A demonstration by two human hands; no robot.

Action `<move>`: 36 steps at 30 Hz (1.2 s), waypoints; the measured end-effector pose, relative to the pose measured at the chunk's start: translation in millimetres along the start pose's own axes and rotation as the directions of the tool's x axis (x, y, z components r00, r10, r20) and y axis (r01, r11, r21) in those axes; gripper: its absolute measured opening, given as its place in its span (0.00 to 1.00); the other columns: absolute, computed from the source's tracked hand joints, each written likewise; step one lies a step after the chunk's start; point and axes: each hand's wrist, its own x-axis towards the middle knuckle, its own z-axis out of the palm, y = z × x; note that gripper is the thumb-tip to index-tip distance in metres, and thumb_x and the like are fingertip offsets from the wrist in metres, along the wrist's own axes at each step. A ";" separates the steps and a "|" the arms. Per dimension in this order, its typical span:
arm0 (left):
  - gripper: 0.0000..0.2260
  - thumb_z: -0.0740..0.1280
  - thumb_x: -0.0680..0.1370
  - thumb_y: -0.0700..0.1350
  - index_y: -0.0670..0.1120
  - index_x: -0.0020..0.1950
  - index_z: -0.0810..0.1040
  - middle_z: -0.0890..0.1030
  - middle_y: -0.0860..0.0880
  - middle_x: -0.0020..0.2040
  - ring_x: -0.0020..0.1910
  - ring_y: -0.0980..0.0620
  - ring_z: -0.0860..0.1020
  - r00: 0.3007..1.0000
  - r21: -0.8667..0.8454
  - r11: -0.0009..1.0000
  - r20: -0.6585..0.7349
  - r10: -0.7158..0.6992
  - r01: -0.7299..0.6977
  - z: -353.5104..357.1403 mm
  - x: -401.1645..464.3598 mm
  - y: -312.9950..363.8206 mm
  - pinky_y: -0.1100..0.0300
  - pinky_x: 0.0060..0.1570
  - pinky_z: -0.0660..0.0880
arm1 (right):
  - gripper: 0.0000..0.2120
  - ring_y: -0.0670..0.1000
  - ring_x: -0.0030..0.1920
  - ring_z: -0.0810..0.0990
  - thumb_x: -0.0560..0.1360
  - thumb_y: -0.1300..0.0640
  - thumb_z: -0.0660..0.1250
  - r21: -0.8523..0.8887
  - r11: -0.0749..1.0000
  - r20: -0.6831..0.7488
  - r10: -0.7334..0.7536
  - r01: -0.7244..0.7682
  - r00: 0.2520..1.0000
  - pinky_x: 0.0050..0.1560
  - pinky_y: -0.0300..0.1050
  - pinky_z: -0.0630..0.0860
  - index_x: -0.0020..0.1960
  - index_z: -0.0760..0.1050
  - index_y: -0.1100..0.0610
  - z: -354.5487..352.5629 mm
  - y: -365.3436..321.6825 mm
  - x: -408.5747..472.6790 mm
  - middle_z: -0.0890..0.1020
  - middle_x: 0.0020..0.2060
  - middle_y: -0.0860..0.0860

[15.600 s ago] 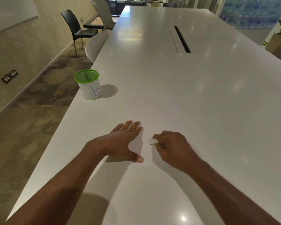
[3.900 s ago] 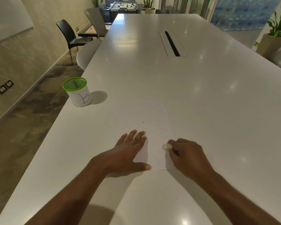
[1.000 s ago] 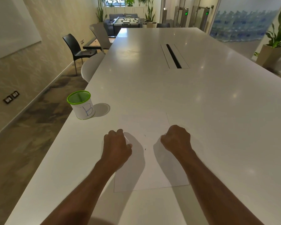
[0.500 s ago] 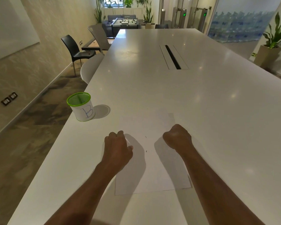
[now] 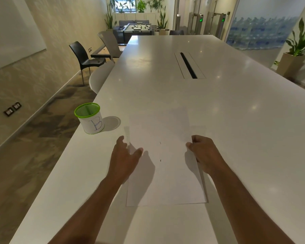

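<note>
A white sheet of paper [image 5: 165,182] with a few small pencil marks lies in front of me on the white table [image 5: 236,120]. Its near edge rests on the table, and its far part looks slightly raised. My left hand [image 5: 125,155] holds the sheet's left edge, thumb on top and fingers past the edge. My right hand [image 5: 203,154] pinches the right edge with curled fingers. No eraser shows in either hand.
A white pen holder with a green rim and a blue letter B [image 5: 91,120] stands near the table's left edge. A cable slot [image 5: 188,65] runs along the table's middle, farther off. Chairs [image 5: 84,59] stand to the left.
Half a second ago both hands were fists resting on the sheet. They have since moved out to its side edges and taken hold, the left thumb now spread over the paper.
</note>
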 end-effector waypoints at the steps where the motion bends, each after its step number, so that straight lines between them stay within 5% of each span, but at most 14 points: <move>1: 0.36 0.73 0.76 0.50 0.46 0.78 0.59 0.74 0.47 0.67 0.63 0.47 0.76 1.000 -0.108 0.994 0.000 -0.031 0.031 -2.1 2.0 0.8 0.50 0.61 0.74 | 0.08 0.46 0.27 0.73 0.75 0.63 0.65 0.032 0.999 0.005 -0.022 0.022 1.000 0.31 0.41 0.68 0.40 0.80 0.56 -0.8 -1.4 -0.9 0.78 0.27 0.46; 4: 0.22 0.72 0.77 0.41 0.45 0.71 0.72 0.84 0.52 0.55 0.51 0.52 0.84 0.994 -0.438 0.893 0.090 -0.066 0.099 -9.1 12.2 5.4 0.54 0.50 0.81 | 0.09 0.49 0.35 0.78 0.75 0.62 0.65 0.115 0.990 -0.017 -0.082 0.083 0.997 0.36 0.43 0.72 0.45 0.82 0.52 -1.2 -9.2 -0.9 0.83 0.36 0.48; 6: 0.10 0.69 0.79 0.36 0.49 0.58 0.80 0.87 0.54 0.44 0.46 0.53 0.85 0.992 -0.513 0.854 0.124 -0.022 0.083 -15.5 16.1 13.3 0.58 0.47 0.81 | 0.09 0.47 0.35 0.79 0.76 0.62 0.65 0.138 0.979 -0.038 -0.144 0.148 0.989 0.36 0.42 0.72 0.47 0.82 0.51 -0.6 -20.1 -0.6 0.84 0.37 0.46; 9: 0.10 0.67 0.80 0.36 0.49 0.53 0.82 0.87 0.49 0.47 0.51 0.43 0.84 0.996 -0.522 0.852 0.041 0.077 -0.044 -23.0 22.0 24.0 0.50 0.51 0.81 | 0.09 0.44 0.34 0.79 0.77 0.62 0.65 0.167 0.952 -0.071 -0.247 0.256 0.966 0.37 0.43 0.74 0.48 0.81 0.51 0.5 -38.5 -2.0 0.84 0.36 0.45; 12: 0.09 0.66 0.80 0.36 0.49 0.55 0.81 0.87 0.51 0.46 0.47 0.49 0.85 0.977 -0.509 0.835 -0.083 0.195 -0.210 -29.1 24.7 36.3 0.56 0.47 0.79 | 0.09 0.45 0.38 0.82 0.78 0.62 0.63 0.198 0.914 -0.100 -0.341 0.355 0.935 0.39 0.42 0.76 0.50 0.80 0.52 1.4 -55.6 -4.2 0.85 0.40 0.46; 18: 0.09 0.66 0.78 0.43 0.58 0.50 0.79 0.85 0.56 0.47 0.48 0.50 0.84 0.890 -0.431 0.780 -0.258 0.376 -0.454 -35.2 24.4 46.8 0.49 0.52 0.80 | 0.08 0.49 0.44 0.84 0.79 0.62 0.62 0.268 0.830 -0.152 -0.464 0.489 0.872 0.40 0.36 0.77 0.52 0.79 0.54 5.2 -74.6 -8.7 0.85 0.44 0.49; 23: 0.09 0.65 0.79 0.45 0.59 0.52 0.79 0.85 0.58 0.47 0.49 0.51 0.83 0.871 -0.349 0.801 -0.271 0.410 -0.486 -27.0 20.9 32.8 0.42 0.52 0.79 | 0.08 0.50 0.45 0.83 0.79 0.62 0.61 0.185 0.858 -0.121 -0.465 0.480 0.877 0.45 0.42 0.76 0.51 0.78 0.54 13.7 -60.4 -5.9 0.85 0.44 0.49; 30: 0.06 0.64 0.79 0.48 0.58 0.50 0.80 0.84 0.60 0.45 0.46 0.54 0.83 0.885 -0.327 0.825 -0.239 0.401 -0.462 -25.1 22.5 30.8 0.43 0.50 0.80 | 0.09 0.46 0.49 0.82 0.78 0.62 0.63 0.120 0.854 -0.171 -0.484 0.506 0.858 0.50 0.46 0.78 0.56 0.76 0.53 17.1 -63.7 -4.6 0.84 0.48 0.46; 31: 0.06 0.65 0.79 0.48 0.57 0.50 0.80 0.84 0.59 0.44 0.46 0.53 0.83 0.892 -0.344 0.824 -0.231 0.390 -0.449 -25.3 23.4 30.0 0.42 0.50 0.80 | 0.12 0.44 0.55 0.80 0.78 0.62 0.65 0.049 0.828 -0.244 -0.531 0.558 0.811 0.54 0.46 0.78 0.60 0.74 0.53 18.9 -66.7 -7.6 0.82 0.53 0.46; 33: 0.06 0.65 0.78 0.48 0.56 0.50 0.81 0.85 0.57 0.44 0.47 0.51 0.84 0.900 -0.385 0.815 -0.218 0.377 -0.434 -26.7 25.2 29.6 0.41 0.51 0.80 | 0.21 0.47 0.66 0.72 0.76 0.64 0.67 -0.145 0.677 -0.381 -0.711 0.722 0.590 0.65 0.48 0.72 0.68 0.68 0.58 22.6 -77.1 -16.0 0.75 0.64 0.51; 36: 0.07 0.65 0.78 0.47 0.56 0.50 0.82 0.85 0.56 0.45 0.48 0.52 0.84 0.907 -0.425 0.801 -0.208 0.367 -0.422 -27.5 26.6 32.2 0.42 0.53 0.80 | 0.24 0.58 0.72 0.65 0.74 0.69 0.65 -0.347 0.348 -0.278 -0.925 0.871 0.260 0.71 0.51 0.65 0.69 0.66 0.68 35.3 -98.1 -28.1 0.69 0.69 0.61</move>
